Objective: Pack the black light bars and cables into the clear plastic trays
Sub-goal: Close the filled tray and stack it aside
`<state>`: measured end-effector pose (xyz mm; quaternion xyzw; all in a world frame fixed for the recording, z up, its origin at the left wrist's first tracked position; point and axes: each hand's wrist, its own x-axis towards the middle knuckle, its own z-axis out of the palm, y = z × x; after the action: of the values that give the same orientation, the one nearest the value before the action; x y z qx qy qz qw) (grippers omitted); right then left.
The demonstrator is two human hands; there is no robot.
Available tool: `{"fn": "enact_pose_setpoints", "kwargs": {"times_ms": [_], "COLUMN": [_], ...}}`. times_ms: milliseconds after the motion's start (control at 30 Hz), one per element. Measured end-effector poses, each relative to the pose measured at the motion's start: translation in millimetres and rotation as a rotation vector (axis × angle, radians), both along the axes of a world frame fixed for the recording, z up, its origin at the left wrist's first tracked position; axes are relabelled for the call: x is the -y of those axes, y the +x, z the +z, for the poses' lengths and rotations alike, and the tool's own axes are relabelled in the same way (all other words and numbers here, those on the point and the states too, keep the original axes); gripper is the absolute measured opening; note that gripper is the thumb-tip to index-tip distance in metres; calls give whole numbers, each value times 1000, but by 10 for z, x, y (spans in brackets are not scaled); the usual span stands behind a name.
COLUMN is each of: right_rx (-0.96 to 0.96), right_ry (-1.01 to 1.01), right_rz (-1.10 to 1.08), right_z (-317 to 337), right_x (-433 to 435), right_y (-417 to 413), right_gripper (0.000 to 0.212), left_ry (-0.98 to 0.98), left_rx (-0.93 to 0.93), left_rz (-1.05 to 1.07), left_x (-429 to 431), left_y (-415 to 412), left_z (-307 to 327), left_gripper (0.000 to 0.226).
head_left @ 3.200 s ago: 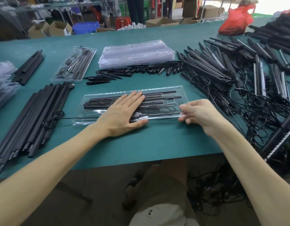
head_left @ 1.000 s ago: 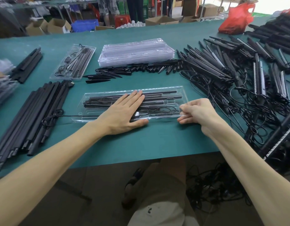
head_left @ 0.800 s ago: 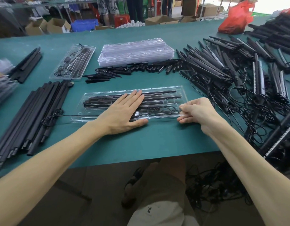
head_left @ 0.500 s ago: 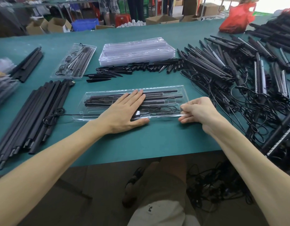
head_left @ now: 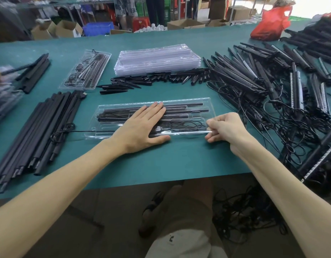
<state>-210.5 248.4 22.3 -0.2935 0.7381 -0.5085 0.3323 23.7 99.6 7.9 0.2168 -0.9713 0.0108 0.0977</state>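
- Finds the clear tray [head_left: 210, 104] flat on the counter [head_left: 179, 161], near its front edge, with black light bars [head_left: 187, 105] in the long slots and a coiled cable [head_left: 187, 125] in the near right pocket.
- Presses the left hand [head_left: 142, 125] flat on the tray's middle, fingers straight and close together over the bars.
- Pinches the tray's near right rim with the right hand [head_left: 226, 127], fingers curled tight on the plastic.
- Risks buckling the thin plastic by pressing at the middle while pulling at the corner. That could spring a bar from its slot or flick a cable loop over the pocket wall.
- Risks snagging a stray cable [head_left: 62, 131] that reaches the tray's left end from the loose bars [head_left: 40, 131] beside it. Cannot tell whether it runs under the tray or into it, and any slide or lift could tug that pile.
- Risks hooking the tangle of bars and cables [head_left: 272, 86] just right of the right hand, if swinging the tray that way.
- Leaves the stack of empty trays [head_left: 157, 58], the black spikes [head_left: 161, 79] and one packed tray [head_left: 86, 69] further back, well apart from both hands.
- Shows almost no change against the earlier frames. Keeps the same flat left palm and the same pinch at the same corner, with tray and contents unmoved; shifts only the view, slightly.
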Motion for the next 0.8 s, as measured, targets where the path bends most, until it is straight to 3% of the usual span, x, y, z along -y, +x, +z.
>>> {"fn": "enact_pose_setpoints", "kwargs": {"times_ms": [133,233,667,733,800], "right_rx": [2,9,121,50,-158], "right_ry": [1,7,-87,-99,-80], "right_rz": [-2,1,-117,-116,-114], "right_z": [25,51,55,19,-7], "right_x": [-9,-25,-69,-90,-108], "right_y": [5,6,85,74,96], "right_gripper": [12,12,16,22,36], "left_ry": [-139,-184,-298,-263,-246], "left_rx": [-212,-257,-189,-172,-144], "left_rz": [-121,-112,72,81,90], "left_x": [-91,-140,-277,-279,-268], "left_y": [140,300,114,108,115], "left_z": [67,63,149,210,282], "left_gripper": [59,37,11,12,13]}}
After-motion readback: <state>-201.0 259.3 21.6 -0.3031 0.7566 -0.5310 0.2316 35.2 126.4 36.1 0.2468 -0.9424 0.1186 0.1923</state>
